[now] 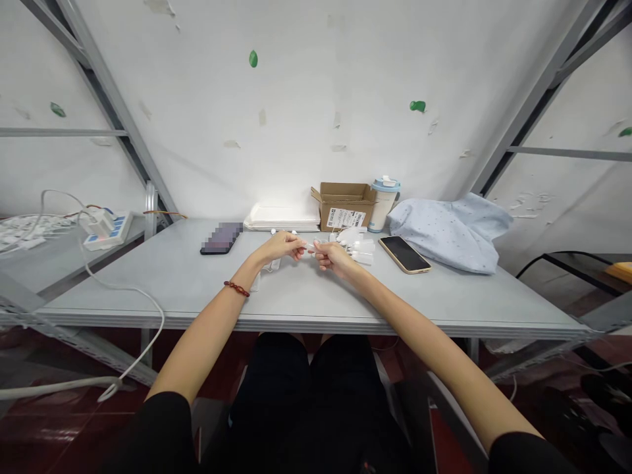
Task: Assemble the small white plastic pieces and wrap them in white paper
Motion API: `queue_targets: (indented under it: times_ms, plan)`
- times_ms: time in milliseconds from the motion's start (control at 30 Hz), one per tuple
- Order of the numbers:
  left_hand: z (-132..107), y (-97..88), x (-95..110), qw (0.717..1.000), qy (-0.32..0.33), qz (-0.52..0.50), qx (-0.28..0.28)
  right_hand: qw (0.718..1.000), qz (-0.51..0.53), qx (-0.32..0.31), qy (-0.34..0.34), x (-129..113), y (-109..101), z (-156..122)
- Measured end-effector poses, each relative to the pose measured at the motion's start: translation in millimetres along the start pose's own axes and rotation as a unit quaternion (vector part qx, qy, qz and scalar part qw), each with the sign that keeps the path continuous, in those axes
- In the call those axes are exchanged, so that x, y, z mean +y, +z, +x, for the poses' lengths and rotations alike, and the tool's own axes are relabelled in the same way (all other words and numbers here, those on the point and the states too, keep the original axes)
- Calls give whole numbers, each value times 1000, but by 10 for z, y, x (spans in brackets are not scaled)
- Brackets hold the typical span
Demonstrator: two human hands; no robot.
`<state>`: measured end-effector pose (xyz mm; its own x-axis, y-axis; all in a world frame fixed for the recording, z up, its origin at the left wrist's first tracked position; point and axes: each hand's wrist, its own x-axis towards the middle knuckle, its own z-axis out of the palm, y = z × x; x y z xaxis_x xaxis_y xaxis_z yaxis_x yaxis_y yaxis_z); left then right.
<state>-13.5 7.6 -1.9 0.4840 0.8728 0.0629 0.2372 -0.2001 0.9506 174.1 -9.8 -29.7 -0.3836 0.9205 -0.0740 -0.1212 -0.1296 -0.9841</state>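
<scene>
- A small translucent piece [310,247] is pinched between the two hands, above the middle of the counter [306,299]; it looks pale and whitish, too small and too covered by fingers for its exact shape to be told
- The left hand [287,246] has its thumb and fingertips closed on one end; the right hand [334,255] grips the other end between thumb and curled forefinger, its remaining fingers folded in
- Just beyond and beside the right hand lies a loose cluster of white tags [363,249], flat and overlapping; a few more white scraps [271,265] lie beside the left wrist, partly hidden by it
- An open cardboard box [345,214] stands behind the cluster, flap out to the left and a printed label on its front; what its bottom holds cannot be seen
- A pale cup with a blue lid [384,205] stands upright just right of the box; a low white stack [282,218] lies to the box's left
- A dark phone [405,255] lies right of the cluster, a light-blue patterned cloth [449,232] heaped behind it; another phone [222,238], its screen blurred, lies left of the hands
</scene>
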Motion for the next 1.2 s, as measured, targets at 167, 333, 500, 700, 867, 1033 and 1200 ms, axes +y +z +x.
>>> queue_targets:
  times_ms: [167,333,500,700,867,1033,1200]
  plan:
    - [3,-9,-5,1000,-21,-4,9,979,-158,47,-124,43,14,30]
    - [12,-8,-11,999,-49,6,18,881,-386,111,-252,108,22,53]
    - [1,8,21,998,-56,9,37,811,-503,120,-272,142,45,42]
    - [-1,-2,28,999,-15,17,26,812,-503,103,-277,104,44,17]
    - [1,-9,2,1000,-7,23,11,865,-416,84,-267,71,24,26]
    - [3,-17,-19,999,-7,33,9,947,-269,49,-169,69,-11,63]
    - [17,12,-23,1000,-19,21,4,987,-134,20,-86,39,0,30]
